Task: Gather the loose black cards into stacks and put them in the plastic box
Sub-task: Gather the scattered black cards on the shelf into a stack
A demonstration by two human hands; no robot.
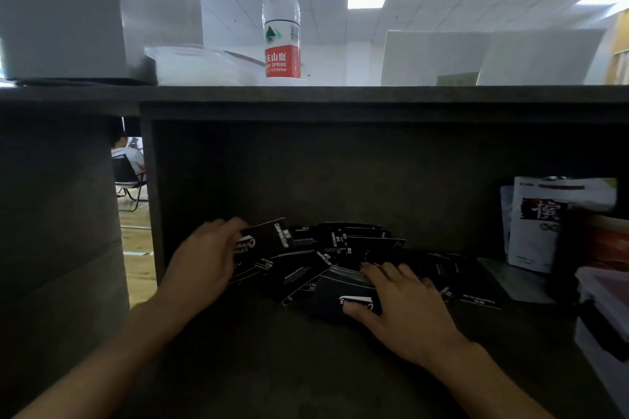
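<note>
Several loose black cards with white print lie scattered in a heap on the dark lower shelf. My left hand is at the heap's left end, its fingers on a tilted black card. My right hand grips a thick stack of black cards, thumb on the front face and fingers over the top edge. More black cards lie flat to the right of that hand. The plastic box stands at the right edge, partly cut off.
A water bottle with a red cap stands on the upper shelf, beside a clear plastic bag. White printed pouches lean at the back right of the lower shelf. Through a gap on the left, a seated person.
</note>
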